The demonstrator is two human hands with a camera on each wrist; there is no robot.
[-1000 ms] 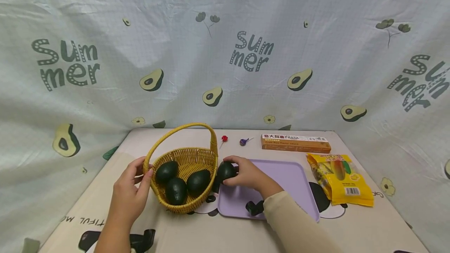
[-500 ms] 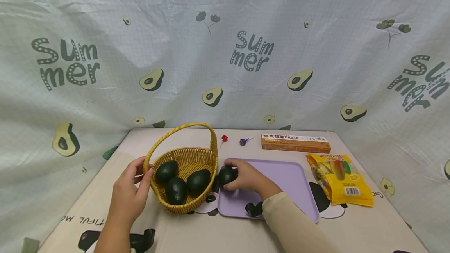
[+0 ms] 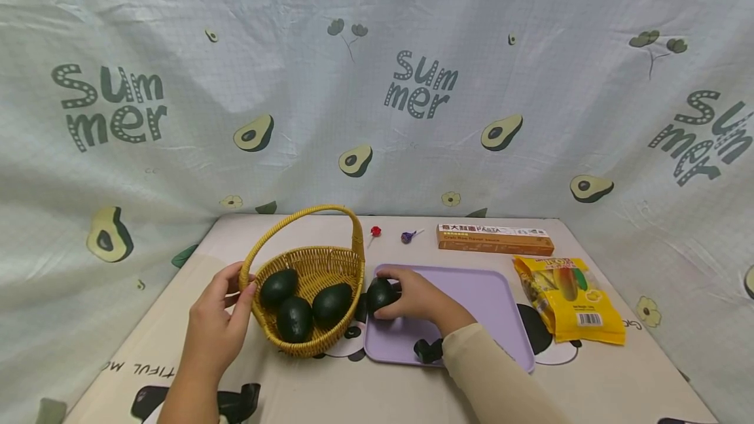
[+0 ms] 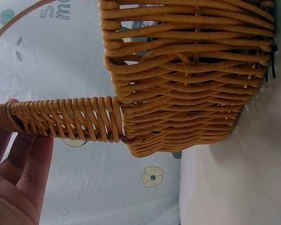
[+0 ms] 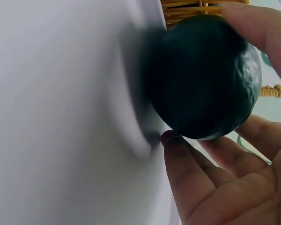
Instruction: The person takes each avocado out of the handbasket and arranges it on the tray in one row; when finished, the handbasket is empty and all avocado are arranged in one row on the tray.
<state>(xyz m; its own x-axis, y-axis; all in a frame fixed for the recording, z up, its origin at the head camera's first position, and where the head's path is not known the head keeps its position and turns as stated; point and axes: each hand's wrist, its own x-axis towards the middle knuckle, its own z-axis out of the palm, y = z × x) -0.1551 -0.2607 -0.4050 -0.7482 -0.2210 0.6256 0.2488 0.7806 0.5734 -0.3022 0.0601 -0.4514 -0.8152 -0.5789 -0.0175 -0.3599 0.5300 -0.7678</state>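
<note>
Avocado (image 3: 380,294) at tray's (image 3: 483,293) left edge, beside basket (image 3: 312,280); R hand (image 3: 412,294) curls round it, L hand (image 3: 219,319) grips basket rim. Judged best: seat fruit flat w/ full contact before letting go; keep basket steadied.

Wicker basket (image 3: 312,293): yellow, hoop handle, holds three dark green avocados (image 3: 306,303); left hand (image 3: 220,319) grips its rim at 9 o'clock. Purple tray (image 3: 471,306): at basket's 3 o'clock, touching. Fourth avocado (image 3: 379,294): on tray's left edge, gripped by right hand (image 3: 418,296). Two lollipops (image 3: 391,237), pasta box (image 3: 495,239): at tray's 12 o'clock. Yellow snack bag (image 3: 568,300): at tray's 3 o'clock.
</note>
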